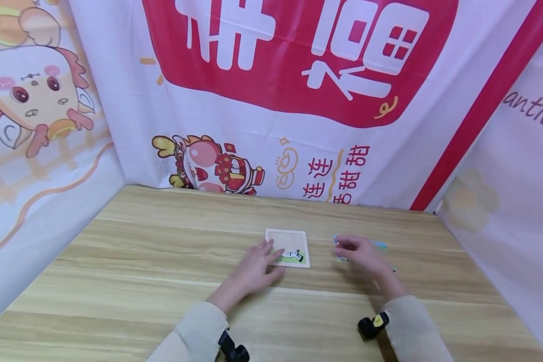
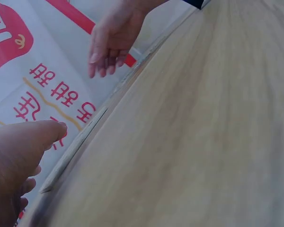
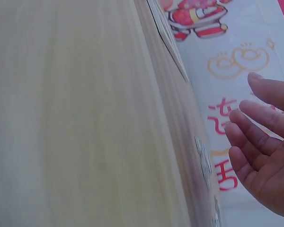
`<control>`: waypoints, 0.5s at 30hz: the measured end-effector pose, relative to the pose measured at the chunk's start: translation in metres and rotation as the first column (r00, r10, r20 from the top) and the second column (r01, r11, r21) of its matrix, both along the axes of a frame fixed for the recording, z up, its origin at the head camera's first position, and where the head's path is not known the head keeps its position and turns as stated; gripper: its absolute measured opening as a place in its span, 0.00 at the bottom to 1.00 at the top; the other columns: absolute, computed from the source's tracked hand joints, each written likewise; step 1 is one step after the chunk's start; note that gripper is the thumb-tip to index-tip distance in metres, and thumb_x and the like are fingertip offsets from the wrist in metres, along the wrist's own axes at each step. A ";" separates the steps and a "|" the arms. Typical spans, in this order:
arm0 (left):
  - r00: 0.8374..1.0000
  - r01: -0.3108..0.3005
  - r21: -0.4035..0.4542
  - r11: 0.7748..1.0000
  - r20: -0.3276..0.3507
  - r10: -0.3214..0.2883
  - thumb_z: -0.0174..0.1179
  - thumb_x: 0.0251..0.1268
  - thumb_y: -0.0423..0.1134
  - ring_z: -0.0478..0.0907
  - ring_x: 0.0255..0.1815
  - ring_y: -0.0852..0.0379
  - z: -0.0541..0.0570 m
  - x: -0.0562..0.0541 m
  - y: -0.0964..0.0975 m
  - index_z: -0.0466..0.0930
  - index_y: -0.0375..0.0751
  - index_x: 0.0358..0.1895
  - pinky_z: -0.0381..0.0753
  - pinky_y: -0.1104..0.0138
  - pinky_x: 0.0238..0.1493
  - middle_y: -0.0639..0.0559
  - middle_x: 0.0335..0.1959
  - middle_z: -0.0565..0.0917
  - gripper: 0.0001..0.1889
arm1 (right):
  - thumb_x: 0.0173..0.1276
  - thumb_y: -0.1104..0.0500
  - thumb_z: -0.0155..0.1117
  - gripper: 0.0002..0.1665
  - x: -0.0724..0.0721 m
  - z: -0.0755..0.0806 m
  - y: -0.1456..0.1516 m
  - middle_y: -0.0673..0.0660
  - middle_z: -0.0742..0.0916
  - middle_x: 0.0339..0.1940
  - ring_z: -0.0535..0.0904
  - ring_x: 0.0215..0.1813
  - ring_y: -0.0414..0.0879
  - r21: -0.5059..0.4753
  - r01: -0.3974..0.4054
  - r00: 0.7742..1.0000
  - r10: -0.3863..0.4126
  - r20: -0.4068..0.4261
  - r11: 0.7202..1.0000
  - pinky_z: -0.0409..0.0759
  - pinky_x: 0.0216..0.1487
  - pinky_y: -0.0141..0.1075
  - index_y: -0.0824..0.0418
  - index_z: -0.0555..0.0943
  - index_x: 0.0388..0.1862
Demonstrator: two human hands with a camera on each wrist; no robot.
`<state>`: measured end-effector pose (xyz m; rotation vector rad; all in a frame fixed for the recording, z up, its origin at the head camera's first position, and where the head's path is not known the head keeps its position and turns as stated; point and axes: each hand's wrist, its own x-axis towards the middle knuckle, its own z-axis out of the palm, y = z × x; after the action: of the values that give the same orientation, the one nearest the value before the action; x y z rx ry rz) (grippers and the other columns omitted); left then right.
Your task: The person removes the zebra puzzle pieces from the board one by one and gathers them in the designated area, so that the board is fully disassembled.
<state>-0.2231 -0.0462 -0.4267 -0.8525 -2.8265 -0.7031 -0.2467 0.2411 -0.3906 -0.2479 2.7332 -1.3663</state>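
A square puzzle tray (image 1: 284, 237) with a pale frame lies on the table. Along its lower part is a picture with a black-and-white striped animal on green (image 1: 294, 256). My left hand (image 1: 258, 266) lies over the tray's left side, fingers spread, partly covering the picture. To the right, my right hand (image 1: 364, 259) hovers above loose flat puzzle pieces (image 1: 381, 245), its fingers loosely bent. Nothing shows between those fingers in the right wrist view, where the hand (image 3: 265, 146) is above some pieces (image 3: 203, 158). The right hand hides part of the pieces.
The wooden table (image 1: 163, 241) meets a printed cloth backdrop (image 1: 271, 151) at its far edge. Cloth sides stand at left and right. Each wrist wears a small black camera, such as the right wrist camera (image 1: 370, 328).
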 end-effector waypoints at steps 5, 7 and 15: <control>1.000 0.030 0.002 1.000 -0.005 -0.030 0.46 0.59 0.56 0.47 0.64 0.43 -0.006 0.002 0.002 0.64 0.48 0.60 0.45 0.51 0.60 0.40 0.64 0.54 0.27 | 0.55 0.59 0.62 0.21 -0.002 0.000 -0.024 0.55 0.80 0.36 0.73 0.40 0.47 -0.038 -0.022 1.000 0.022 0.001 0.999 0.73 0.39 0.36 0.66 0.75 0.48; 0.999 0.041 0.010 0.999 -0.010 -0.041 0.46 0.59 0.56 0.47 0.64 0.44 -0.007 0.002 0.003 0.64 0.48 0.60 0.45 0.51 0.60 0.40 0.64 0.54 0.27 | 0.54 0.58 0.63 0.21 -0.003 -0.002 -0.032 0.54 0.80 0.36 0.73 0.40 0.47 -0.045 -0.030 1.000 0.030 -0.001 0.999 0.72 0.41 0.37 0.65 0.76 0.47; 0.995 0.080 -0.002 0.997 -0.061 -0.080 0.47 0.58 0.57 0.48 0.64 0.43 -0.010 0.002 0.006 0.66 0.47 0.59 0.47 0.50 0.59 0.39 0.63 0.55 0.27 | 0.53 0.59 0.64 0.19 -0.004 -0.021 -0.052 0.53 0.81 0.31 0.74 0.35 0.45 -0.079 -0.208 0.971 0.196 -0.139 0.975 0.74 0.37 0.36 0.68 0.77 0.42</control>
<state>-0.2210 -0.0402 -0.4370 -0.9742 -2.7519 -0.6753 -0.2510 0.1896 -0.4112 -0.6252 2.6572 -1.4691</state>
